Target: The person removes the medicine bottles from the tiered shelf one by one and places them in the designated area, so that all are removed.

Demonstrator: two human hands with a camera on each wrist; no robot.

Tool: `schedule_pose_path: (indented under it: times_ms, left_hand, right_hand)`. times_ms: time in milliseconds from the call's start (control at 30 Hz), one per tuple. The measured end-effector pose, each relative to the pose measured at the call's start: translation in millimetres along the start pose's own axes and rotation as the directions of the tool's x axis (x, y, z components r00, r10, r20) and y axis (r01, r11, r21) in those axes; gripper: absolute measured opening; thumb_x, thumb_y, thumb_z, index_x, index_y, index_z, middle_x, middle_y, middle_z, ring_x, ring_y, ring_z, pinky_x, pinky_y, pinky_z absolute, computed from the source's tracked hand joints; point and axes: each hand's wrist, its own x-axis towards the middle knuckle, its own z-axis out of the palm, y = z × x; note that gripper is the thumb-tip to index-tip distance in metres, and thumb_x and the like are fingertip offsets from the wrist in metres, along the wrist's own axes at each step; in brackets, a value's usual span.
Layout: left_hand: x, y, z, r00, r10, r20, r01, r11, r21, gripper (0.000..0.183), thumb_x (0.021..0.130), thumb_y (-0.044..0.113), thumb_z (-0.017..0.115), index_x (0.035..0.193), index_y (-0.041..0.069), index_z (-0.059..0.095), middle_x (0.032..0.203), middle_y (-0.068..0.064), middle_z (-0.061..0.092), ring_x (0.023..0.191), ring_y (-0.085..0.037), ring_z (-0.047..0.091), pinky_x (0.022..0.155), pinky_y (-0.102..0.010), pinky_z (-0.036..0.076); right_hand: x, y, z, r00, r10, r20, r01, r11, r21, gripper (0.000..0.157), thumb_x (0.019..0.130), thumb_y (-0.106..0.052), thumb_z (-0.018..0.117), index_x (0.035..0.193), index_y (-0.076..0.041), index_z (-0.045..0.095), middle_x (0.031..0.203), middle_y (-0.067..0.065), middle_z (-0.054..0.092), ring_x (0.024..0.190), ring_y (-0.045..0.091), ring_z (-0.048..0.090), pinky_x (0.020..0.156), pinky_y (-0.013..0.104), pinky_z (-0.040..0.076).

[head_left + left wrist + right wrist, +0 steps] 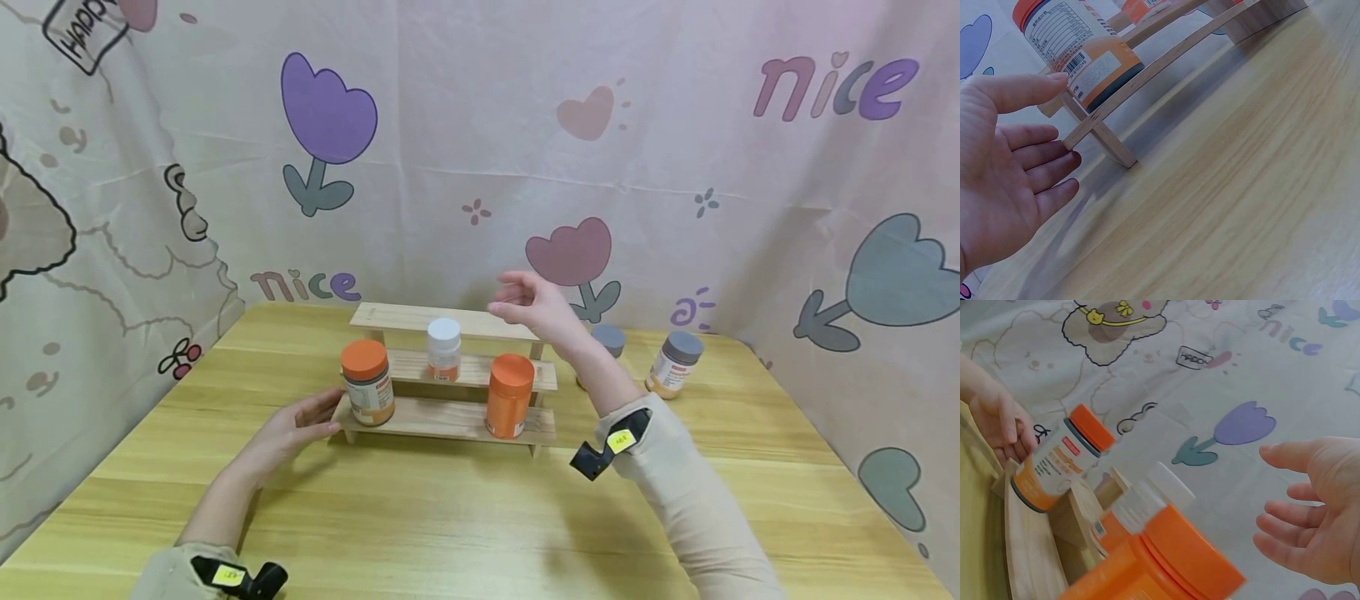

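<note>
3-step wooden rack [442, 418] on tabletop [450, 517]. L hand [296, 429] relaxed, holding nothing, at rack's L end, contact unclear. R hand [542, 310] empty, fingers loose, up nr rack's R end. On rack: orange-lidded jar [369, 387] btm L, orange bottle [510, 398] btm R, white-capped bottle [444, 350] mid step. Two grey-lidded jars [673, 367] R of rack, one part hidden.

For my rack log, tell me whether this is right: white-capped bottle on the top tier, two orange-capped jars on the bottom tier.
Wrong tier: the head view shows the white-capped bottle on the middle tier, not the top tier. Two orange-capped jars are on the bottom tier.
</note>
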Motion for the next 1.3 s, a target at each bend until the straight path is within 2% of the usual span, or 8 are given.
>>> schedule_pose_path:
  times_ms: [233,533,633,700,867,1000,1133,1300]
  left_hand:
    - [-0.9,-0.8,0.3,1.0,0.006,0.001,-0.006,1.0,-0.016,0.065,0.093,0.019,0.056,0.142,-0.01,0.023,0.145,-0.029,0.025,0.132,-0.041,0.024,0.103,-0.047,0.028]
    - [-2.1,-0.8,-0.9,1.0,0.009,-0.002,-0.009,1.0,-0.024,0.066,0.093,0.018,0.056,0.142,-0.01,0.022,0.145,-0.029,0.024,0.133,-0.042,0.023,0.104,-0.05,0.024]
    - [-2.1,-1.3,-0.2,1.0,0.016,-0.003,-0.016,1.0,-0.019,0.066,0.093,0.018,0.056,0.141,-0.011,0.023,0.145,-0.029,0.025,0.131,-0.043,0.027,0.103,-0.037,0.033]
    - [-2.1,-1.4,0.5,1.0,0.018,-0.005,-0.018,1.0,-0.012,0.065,0.093,0.018,0.056,0.141,-0.011,0.023,0.144,-0.029,0.026,0.13,-0.043,0.029,0.101,-0.033,0.035]
    - [-1.8,-2.1,0.9,1.0,0.016,-0.008,-0.016,1.0,-0.015,0.065,0.093,0.019,0.056,0.141,-0.01,0.023,0.144,-0.029,0.026,0.129,-0.043,0.031,0.099,-0.027,0.036]
    - [-1.0,-3.4,0.8,1.0,0.019,-0.006,-0.019,0.999,-0.03,0.066,0.093,0.018,0.056,0.142,-0.01,0.023,0.145,-0.029,0.025,0.13,-0.043,0.029,0.09,-0.01,0.034]
    - [-0.7,-3.5,0.6,1.0,0.02,-0.002,-0.02,0.999,-0.029,0.066,0.093,0.018,0.056,0.142,-0.01,0.023,0.145,-0.029,0.024,0.131,-0.043,0.028,0.09,-0.009,0.034]
    - [-0.7,-2.8,0.8,1.0,0.02,0.002,-0.02,0.999,-0.035,0.066,0.093,0.018,0.056,0.142,-0.01,0.022,0.145,-0.029,0.024,0.131,-0.042,0.027,0.091,-0.01,0.034]
  right_hand:
    - [6.8,-3.6,20.1,0.999,-0.01,0.042,0.012,0.998,-0.055,0.052,0.085,-0.017,0.068,0.131,-0.004,0.047,0.111,0.014,0.062,0.098,0.022,0.059,0.085,0.032,0.049]
    - [14.6,-2.0,41.9,0.997,-0.006,0.073,0.014,0.993,-0.113,0.056,0.082,-0.019,0.071,0.13,-0.002,0.048,0.111,0.012,0.062,0.1,0.021,0.058,0.085,0.033,0.048]
    - [17.1,-0.6,47.8,0.997,-0.005,0.076,0.016,0.989,-0.148,0.054,0.081,-0.02,0.071,0.128,-0.001,0.05,0.109,0.012,0.062,0.099,0.022,0.059,0.085,0.032,0.049]
    - [18.3,0.8,50.9,0.997,-0.001,0.077,0.014,0.984,-0.178,0.054,0.081,-0.02,0.072,0.126,-0.001,0.051,0.107,0.011,0.063,0.099,0.021,0.06,0.083,0.031,0.05]
    - [19.8,1.9,55.3,0.996,0.014,0.087,0.006,0.972,-0.233,0.053,0.08,-0.02,0.073,0.126,-0.003,0.053,0.105,0.01,0.062,0.098,0.021,0.06,0.082,0.03,0.05]
    - [20.5,0.6,57.4,0.995,0.028,0.099,-0.002,0.966,-0.26,0.053,0.08,-0.018,0.074,0.126,-0.002,0.053,0.11,0.01,0.062,0.099,0.022,0.06,0.082,0.03,0.05]
    - [20.2,-1.4,58.9,0.993,0.039,0.112,-0.006,0.96,-0.28,0.053,0.078,-0.015,0.075,0.125,-0.003,0.054,0.115,0.01,0.061,0.1,0.022,0.059,0.082,0.03,0.05]
    - [18.9,-3.4,59.6,0.991,0.032,0.127,0.01,0.948,-0.318,0.052,0.077,-0.015,0.076,0.123,-0.006,0.056,0.114,0.009,0.062,0.098,0.021,0.058,0.082,0.029,0.049]
